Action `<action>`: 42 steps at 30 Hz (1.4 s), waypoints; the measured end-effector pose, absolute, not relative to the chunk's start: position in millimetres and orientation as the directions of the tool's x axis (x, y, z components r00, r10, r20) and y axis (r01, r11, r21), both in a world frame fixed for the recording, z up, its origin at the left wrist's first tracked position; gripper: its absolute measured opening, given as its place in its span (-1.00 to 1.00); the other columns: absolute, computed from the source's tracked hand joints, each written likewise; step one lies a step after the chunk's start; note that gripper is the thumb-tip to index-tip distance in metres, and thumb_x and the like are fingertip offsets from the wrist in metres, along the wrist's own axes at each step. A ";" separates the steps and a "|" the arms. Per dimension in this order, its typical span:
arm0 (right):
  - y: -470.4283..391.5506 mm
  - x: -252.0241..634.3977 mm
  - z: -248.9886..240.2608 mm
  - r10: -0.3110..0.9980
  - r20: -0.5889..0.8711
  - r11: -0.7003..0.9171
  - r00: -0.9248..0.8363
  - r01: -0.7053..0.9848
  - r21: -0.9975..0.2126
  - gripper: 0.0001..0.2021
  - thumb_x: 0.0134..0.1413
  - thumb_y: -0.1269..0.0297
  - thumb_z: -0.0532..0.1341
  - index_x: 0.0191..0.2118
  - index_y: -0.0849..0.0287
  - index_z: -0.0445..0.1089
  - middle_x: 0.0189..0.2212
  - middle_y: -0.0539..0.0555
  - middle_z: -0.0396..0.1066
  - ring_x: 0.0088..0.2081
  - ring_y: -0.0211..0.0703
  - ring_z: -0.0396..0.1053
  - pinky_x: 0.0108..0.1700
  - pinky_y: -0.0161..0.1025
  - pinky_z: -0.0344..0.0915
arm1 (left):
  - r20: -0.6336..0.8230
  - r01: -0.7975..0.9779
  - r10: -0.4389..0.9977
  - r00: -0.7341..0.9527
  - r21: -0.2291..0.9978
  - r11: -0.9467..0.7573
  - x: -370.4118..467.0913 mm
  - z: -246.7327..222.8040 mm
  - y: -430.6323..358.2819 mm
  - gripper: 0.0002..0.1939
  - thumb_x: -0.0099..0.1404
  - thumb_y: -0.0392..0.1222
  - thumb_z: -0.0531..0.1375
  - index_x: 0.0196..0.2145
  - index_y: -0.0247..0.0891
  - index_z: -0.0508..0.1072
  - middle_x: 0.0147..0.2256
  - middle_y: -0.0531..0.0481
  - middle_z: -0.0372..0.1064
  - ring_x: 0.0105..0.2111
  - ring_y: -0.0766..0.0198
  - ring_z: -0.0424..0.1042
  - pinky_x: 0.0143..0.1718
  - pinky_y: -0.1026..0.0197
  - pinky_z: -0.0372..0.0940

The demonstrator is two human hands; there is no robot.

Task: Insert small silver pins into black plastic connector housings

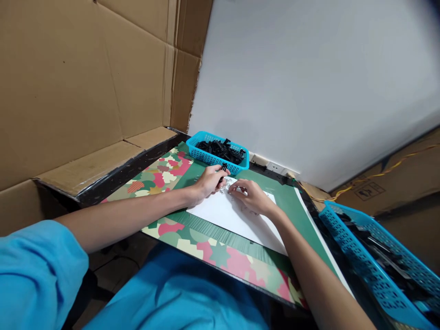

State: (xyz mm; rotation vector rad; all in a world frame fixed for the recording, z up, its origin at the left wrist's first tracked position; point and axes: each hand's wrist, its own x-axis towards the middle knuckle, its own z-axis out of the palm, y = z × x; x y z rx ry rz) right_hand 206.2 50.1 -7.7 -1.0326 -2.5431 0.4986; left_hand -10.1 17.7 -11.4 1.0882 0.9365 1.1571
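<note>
Black parts (pixel 224 167) stick up out of my left hand (pixel 209 181), whose fingers are wrapped round them; their exact kind is too small to make out. Just to the right, my right hand (pixel 252 195) is bent down over a white sheet (pixel 220 213), thumb and fingers pinched together. What that pinch holds, if anything, I cannot make out. Small shiny metal-looking bits (pixel 225 187) lie on the sheet between the two hands. Close behind my left hand stands a blue basket (pixel 206 158) heaped with black plastic pieces (pixel 222 150).
A green mat with a camouflage border (pixel 206 256) covers the table. On the right stands a second blue basket (pixel 360 270) with long black parts (pixel 385 250). Power sockets (pixel 275 168) and a yellow cable (pixel 364 178) run along the white wall. Cardboard (pixel 85 68) rises at the left.
</note>
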 end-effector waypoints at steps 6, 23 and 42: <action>49.7 210.0 -6.3 0.713 0.186 0.668 -0.676 0.575 -0.471 -0.79 0.34 0.33 0.21 -0.13 0.11 0.63 -0.18 0.11 0.59 -0.25 -0.10 0.43 -0.15 -0.18 0.31 | -0.033 -0.222 0.984 0.173 0.973 0.071 -9.1 -7.5 14.2 -0.92 0.41 -0.22 0.15 -0.16 -0.22 0.40 -0.59 0.21 0.16 -0.74 0.47 -0.04 -0.69 0.34 -0.26; 46.0 209.7 -6.4 0.698 0.196 0.680 -0.689 0.550 -0.485 -0.80 0.37 0.26 0.24 -0.17 0.13 0.64 -0.22 0.10 0.62 -0.28 -0.11 0.42 -0.21 -0.20 0.29 | -0.042 -0.210 0.982 0.186 0.974 0.082 -8.4 -8.1 14.5 -0.92 0.42 -0.18 0.18 -0.16 -0.21 0.40 -0.59 0.20 0.16 -0.73 0.48 -0.05 -0.69 0.35 -0.26; 51.4 216.0 -8.2 0.717 0.173 0.654 -0.675 0.565 -0.503 -0.89 0.25 0.32 0.30 -0.24 0.12 0.61 -0.24 0.06 0.56 -0.28 -0.14 0.40 -0.18 -0.21 0.30 | -0.070 -0.171 0.975 0.211 0.979 0.107 -8.9 -6.8 13.2 -0.91 0.41 -0.19 0.17 -0.15 -0.18 0.41 -0.58 0.21 0.16 -0.75 0.48 -0.05 -0.70 0.34 -0.29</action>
